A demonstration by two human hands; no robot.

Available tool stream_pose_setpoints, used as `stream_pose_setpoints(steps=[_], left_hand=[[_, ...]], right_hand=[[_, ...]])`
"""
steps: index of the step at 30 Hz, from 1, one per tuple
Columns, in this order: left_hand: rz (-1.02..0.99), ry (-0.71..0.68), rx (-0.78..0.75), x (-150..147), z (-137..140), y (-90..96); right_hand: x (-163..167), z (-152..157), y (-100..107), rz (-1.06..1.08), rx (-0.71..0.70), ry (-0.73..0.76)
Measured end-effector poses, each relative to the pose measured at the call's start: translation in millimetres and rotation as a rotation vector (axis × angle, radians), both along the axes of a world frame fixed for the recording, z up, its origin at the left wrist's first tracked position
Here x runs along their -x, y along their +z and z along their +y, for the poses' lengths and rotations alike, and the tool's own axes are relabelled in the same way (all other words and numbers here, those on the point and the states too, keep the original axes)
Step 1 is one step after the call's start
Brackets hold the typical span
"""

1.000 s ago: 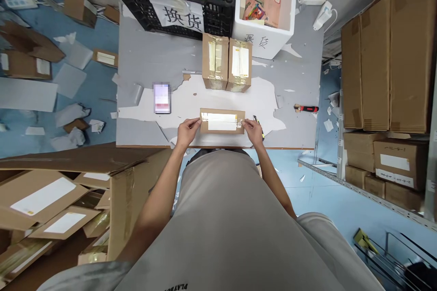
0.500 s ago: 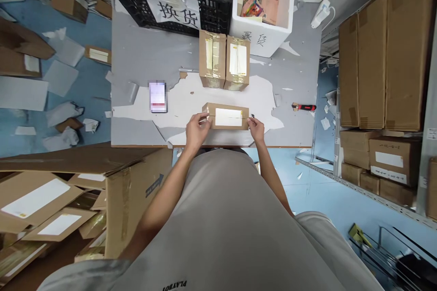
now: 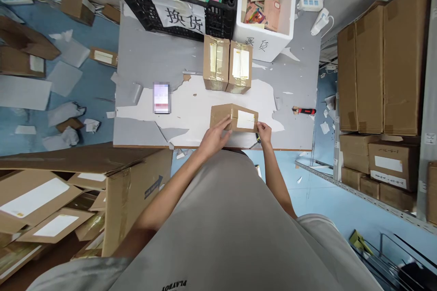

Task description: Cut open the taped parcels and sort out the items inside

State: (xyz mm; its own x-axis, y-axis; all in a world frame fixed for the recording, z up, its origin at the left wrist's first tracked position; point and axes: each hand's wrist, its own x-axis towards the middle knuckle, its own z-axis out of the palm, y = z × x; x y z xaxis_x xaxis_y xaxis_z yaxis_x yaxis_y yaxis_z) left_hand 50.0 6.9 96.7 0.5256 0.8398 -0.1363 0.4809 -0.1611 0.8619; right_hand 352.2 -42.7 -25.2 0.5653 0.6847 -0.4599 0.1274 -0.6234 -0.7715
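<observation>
A small cardboard box (image 3: 221, 116) with a white label lies turned at an angle near the table's front edge. My left hand (image 3: 215, 138) holds its near left side, fingers along the cardboard and thumb apart. At the right end, the fingertips of my right hand (image 3: 265, 133) touch the box by the label. That hand is closed round a small black-and-yellow tool (image 3: 258, 137), which looks like a utility knife; most of it is hidden. Just behind stand two taped cardboard boxes (image 3: 216, 66) side by side.
A phone (image 3: 161, 98) lies left on the table, a red-and-black tool (image 3: 305, 111) right. At the back stand a black crate (image 3: 218, 13) and a white foam box (image 3: 264, 47). A large carton (image 3: 136, 200) of parcels is at lower left; shelved boxes (image 3: 406, 68) line the right.
The small box has turned, showing its left end, and shifted right. My left hand moved right along it. The tool in my right hand now points toward me instead of away.
</observation>
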Motion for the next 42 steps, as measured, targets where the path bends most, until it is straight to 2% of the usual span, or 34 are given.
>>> stream_pose_setpoints(steps=[2,5,8,10,14,18,23,26,28,31,34,38,42], left_hand=[[0.102,0.060,-0.075,14,2,-16.9],[0.246,0.161,-0.088,37,6,-48.6],[0.280,0.259,-0.067,52,9,-76.8],[0.265,0.274,-0.072,58,9,-88.8],[0.284,0.298,-0.097,68,9,-99.6],[0.349,0.404,-0.085,96,19,-108.3],[0.421,0.433,-0.011,132,38,-116.0],[0.471,0.432,0.013,138,42,-111.9],[0.490,0.432,0.021,135,39,-105.9],[0.483,0.448,0.047,125,33,-95.0],[0.444,0.486,0.051,111,28,-85.5],[0.353,0.487,0.054,82,27,-77.2],[0.304,0.448,0.081,60,24,-70.4]], right_hand=[[13,2,4,0.024,-0.014,0.039],[36,8,11,0.050,-0.027,0.112],[55,16,19,0.023,-0.030,0.153],[64,21,28,-0.059,-0.012,0.187],[86,29,55,-0.281,-0.017,0.356],[139,39,78,-0.390,-0.113,0.554],[220,65,86,-0.444,-0.233,0.770],[243,77,85,-0.415,-0.284,0.827],[240,77,84,-0.392,-0.265,0.846],[211,68,82,-0.381,-0.272,0.789],[163,52,75,-0.359,-0.284,0.663],[101,36,60,-0.246,-0.170,0.467],[73,25,44,-0.184,-0.095,0.315]])
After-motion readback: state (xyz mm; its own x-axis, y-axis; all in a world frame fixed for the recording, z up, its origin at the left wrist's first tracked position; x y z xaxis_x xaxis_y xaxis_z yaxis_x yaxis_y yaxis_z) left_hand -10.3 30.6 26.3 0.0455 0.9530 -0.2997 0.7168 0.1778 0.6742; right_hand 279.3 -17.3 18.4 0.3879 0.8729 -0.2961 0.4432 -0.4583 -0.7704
